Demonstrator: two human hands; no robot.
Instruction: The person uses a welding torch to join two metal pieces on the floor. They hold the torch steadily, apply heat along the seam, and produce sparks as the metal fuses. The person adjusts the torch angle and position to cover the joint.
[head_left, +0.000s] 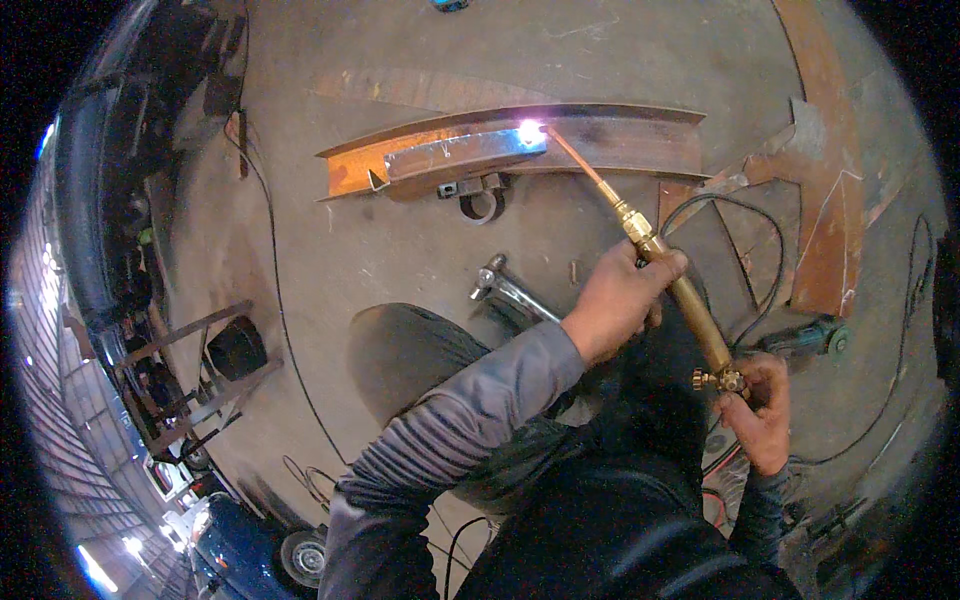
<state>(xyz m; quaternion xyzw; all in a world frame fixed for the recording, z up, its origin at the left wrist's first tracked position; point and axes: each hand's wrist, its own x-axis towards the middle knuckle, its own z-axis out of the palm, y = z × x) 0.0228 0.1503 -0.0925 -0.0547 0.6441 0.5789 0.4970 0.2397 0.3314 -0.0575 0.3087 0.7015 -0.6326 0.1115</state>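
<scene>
My left hand (622, 300) is closed round the brass body of a gas torch (703, 325). At the torch's rear end, my right hand (758, 410) has its fingers closed about the valve knobs (722, 381). The copper-coloured nozzle (575, 155) slants up and left, and a bright white-violet glow (532, 132) burns at its tip. This glow lies at the right end of a narrow steel piece (450, 156), which rests along a rusty flanged steel beam (635, 146) on the floor. The glare hides the exact spot under the tip.
A hammer (515, 293) lies by my knees, and a metal ring with a bracket (483, 205) sits below the beam. To the right are rusty plates (830, 230), a black hose (765, 215) and an angle grinder (820, 338). A metal frame (205, 375) stands left, near a cable (277, 260).
</scene>
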